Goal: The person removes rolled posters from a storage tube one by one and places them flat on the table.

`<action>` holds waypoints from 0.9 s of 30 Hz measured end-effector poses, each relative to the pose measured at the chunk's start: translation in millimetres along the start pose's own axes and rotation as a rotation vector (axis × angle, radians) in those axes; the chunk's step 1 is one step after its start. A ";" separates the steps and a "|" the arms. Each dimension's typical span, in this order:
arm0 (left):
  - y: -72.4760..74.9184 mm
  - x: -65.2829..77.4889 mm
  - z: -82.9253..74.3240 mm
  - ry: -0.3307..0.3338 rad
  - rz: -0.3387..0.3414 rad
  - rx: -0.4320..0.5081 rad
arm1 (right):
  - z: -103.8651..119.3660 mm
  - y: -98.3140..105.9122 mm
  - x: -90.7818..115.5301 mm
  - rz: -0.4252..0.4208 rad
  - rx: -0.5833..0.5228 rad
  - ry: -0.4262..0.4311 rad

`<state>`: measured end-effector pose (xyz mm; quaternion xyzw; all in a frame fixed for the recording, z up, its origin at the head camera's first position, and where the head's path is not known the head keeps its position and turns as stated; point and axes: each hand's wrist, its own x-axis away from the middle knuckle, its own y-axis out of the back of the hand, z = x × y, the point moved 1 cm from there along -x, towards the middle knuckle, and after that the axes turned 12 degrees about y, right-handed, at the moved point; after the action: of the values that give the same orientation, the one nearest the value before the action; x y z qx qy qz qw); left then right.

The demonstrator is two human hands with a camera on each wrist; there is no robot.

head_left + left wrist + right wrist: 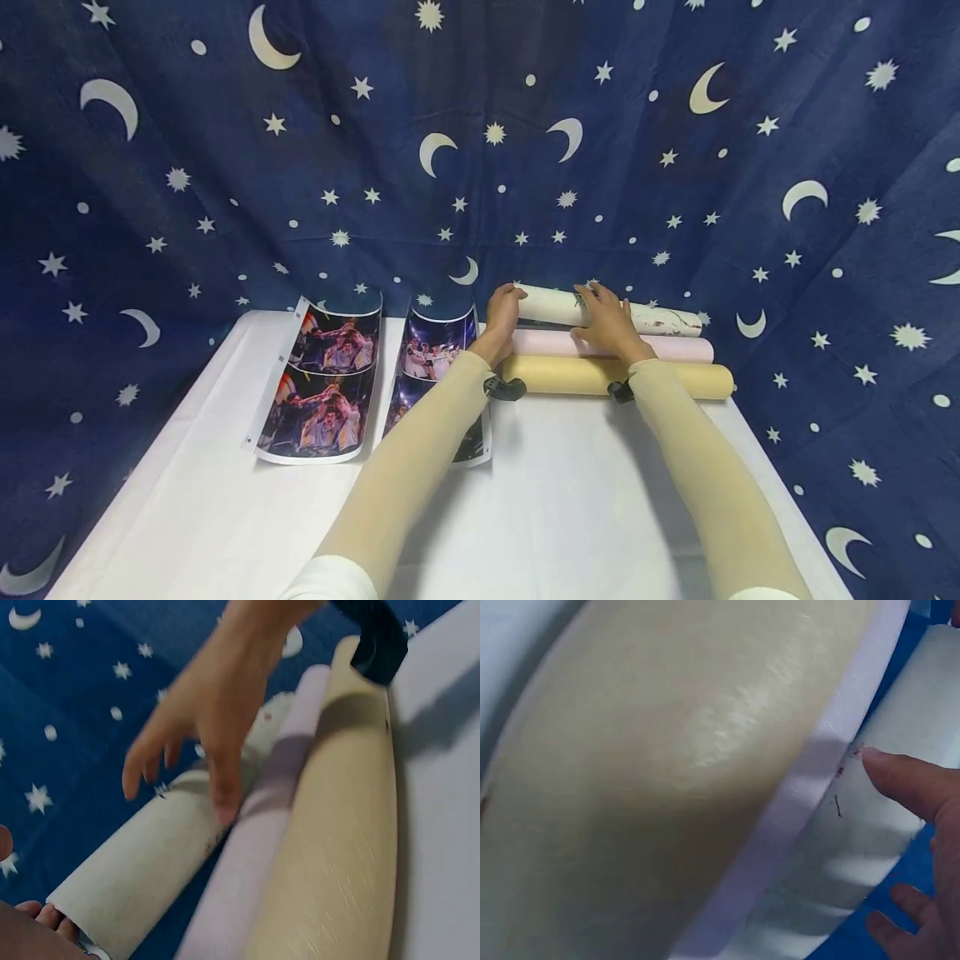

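Observation:
A white wallpaper-like roll (666, 319) with a faint reddish pattern lies at the back of the table, tilted slightly. My left hand (501, 323) holds its left end; in the left wrist view some fingers (51, 916) curl at that end. Over the roll's middle is my right hand (609, 323), fingers spread, thumb (900, 780) on the near side. Whether the thumb touches the roll is hard to tell. Just in front lie a pale pink roll (675, 348) and a yellow roll (555, 375), side by side.
Two curled photo sheets lie on the left: one left sheet (330, 392) and another sheet (438, 360) partly behind my left forearm. A white cloth covers the table (555, 500). A dark blue curtain (495, 200) with moons and stars hangs close behind the rolls.

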<state>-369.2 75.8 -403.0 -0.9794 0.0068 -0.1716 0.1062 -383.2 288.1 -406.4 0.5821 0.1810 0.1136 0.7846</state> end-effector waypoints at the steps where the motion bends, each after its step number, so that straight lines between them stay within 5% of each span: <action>1: -2.3 2.8 -0.9 -0.005 0.008 0.005 | -1.3 1.1 1.0 0.005 0.014 -0.003; 14: -6.1 17.7 -8.9 -0.032 0.028 -0.002 | -6.7 -5.2 -0.9 -0.004 0.104 0.093; 27: 2.5 16.3 -8.2 -0.087 0.032 -0.001 | -0.3 -2.7 -1.2 -0.063 0.264 0.175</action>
<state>-356.6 70.8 -390.5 -0.9857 0.0180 -0.1272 0.1087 -384.6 287.1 -408.8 0.6620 0.2803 0.1146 0.6856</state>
